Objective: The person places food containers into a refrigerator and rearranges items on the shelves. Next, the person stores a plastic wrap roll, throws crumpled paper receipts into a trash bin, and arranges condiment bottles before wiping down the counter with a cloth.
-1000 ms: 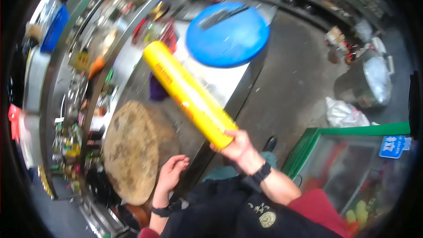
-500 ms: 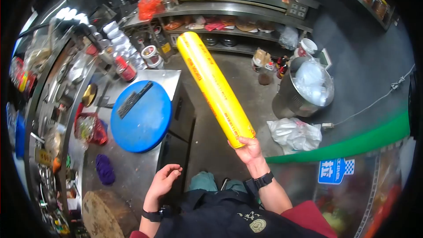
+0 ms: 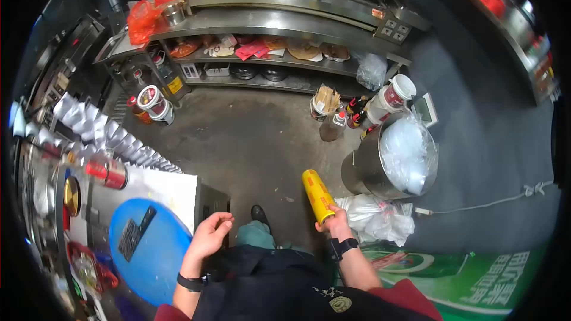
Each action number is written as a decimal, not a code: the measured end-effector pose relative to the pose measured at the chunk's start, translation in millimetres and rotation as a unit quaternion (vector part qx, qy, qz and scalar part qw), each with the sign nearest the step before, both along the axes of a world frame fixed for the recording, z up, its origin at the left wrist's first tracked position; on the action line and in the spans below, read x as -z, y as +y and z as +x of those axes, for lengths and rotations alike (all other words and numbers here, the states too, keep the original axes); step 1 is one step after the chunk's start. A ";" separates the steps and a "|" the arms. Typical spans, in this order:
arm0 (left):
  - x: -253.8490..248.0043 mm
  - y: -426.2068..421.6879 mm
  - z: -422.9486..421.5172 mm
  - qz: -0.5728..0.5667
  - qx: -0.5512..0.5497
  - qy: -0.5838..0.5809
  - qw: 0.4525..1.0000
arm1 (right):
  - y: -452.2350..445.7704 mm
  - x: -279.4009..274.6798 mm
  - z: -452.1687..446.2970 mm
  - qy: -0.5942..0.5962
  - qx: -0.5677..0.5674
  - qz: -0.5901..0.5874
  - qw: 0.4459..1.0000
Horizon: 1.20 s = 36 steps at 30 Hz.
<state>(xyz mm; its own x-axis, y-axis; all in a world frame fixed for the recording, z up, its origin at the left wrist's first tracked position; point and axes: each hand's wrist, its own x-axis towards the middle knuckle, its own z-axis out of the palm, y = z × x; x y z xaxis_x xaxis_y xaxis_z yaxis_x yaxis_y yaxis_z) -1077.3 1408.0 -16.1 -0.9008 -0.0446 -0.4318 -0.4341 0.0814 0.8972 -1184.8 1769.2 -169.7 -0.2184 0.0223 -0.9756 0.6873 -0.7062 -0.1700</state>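
Observation:
In my right hand (image 3: 336, 224) is a yellow roll of cling film (image 3: 317, 195) with red print. My fingers wrap its near end, and its far end points forward and away over the floor. My left hand (image 3: 209, 235) is in front of my body, loosely curled with nothing in it. Left of that hand lies a round blue cutting board (image 3: 163, 255) on the steel counter, with a black-handled cleaver (image 3: 135, 235) on top. A white plastic bag (image 3: 377, 217) lies on the floor just right of the roll.
A metal bin (image 3: 364, 169) lined with clear plastic stands at the right. Ahead runs a steel shelf unit (image 3: 238, 24) with plates and bags. White buckets (image 3: 156, 106), bottles (image 3: 357, 107) and stacked white containers (image 3: 110, 131) stand around the floor and counter. A cable (image 3: 476, 205) hangs along the right wall.
The view has moved forward into the room, and the counter has slid lower left. The roll, raised and long across the view before, now points away and looks shorter. My left hand stays empty.

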 end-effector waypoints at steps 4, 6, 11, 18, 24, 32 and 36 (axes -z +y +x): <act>-5.2 -35.5 -87.9 0.037 -0.021 -0.053 0.998 | 10.6 29.7 -72.1 -0.019 0.087 -0.054 0.995; 1.5 -47.6 -123.6 0.020 -0.034 -0.067 0.997 | 6.0 40.1 -118.2 -0.007 0.102 -0.059 0.993; 34.9 -65.0 -210.7 -0.001 -0.068 -0.118 0.991 | -9.1 111.4 -256.4 0.074 0.120 -0.104 0.985; 96.1 -70.5 -306.8 -0.015 -0.229 -0.213 0.950 | -41.6 208.0 -479.3 0.141 0.094 -0.104 0.980; 138.1 -65.4 -381.6 -0.008 -0.255 -0.256 0.932 | -44.8 295.1 -618.1 0.183 0.046 -0.083 0.978; 236.9 -71.7 -422.1 -0.023 -0.307 -0.265 0.914 | -39.5 396.9 -701.8 0.266 0.009 -0.079 0.961; 267.7 -71.7 -424.7 -0.037 -0.287 -0.296 0.910 | -18.7 422.1 -703.1 0.278 0.008 -0.134 0.951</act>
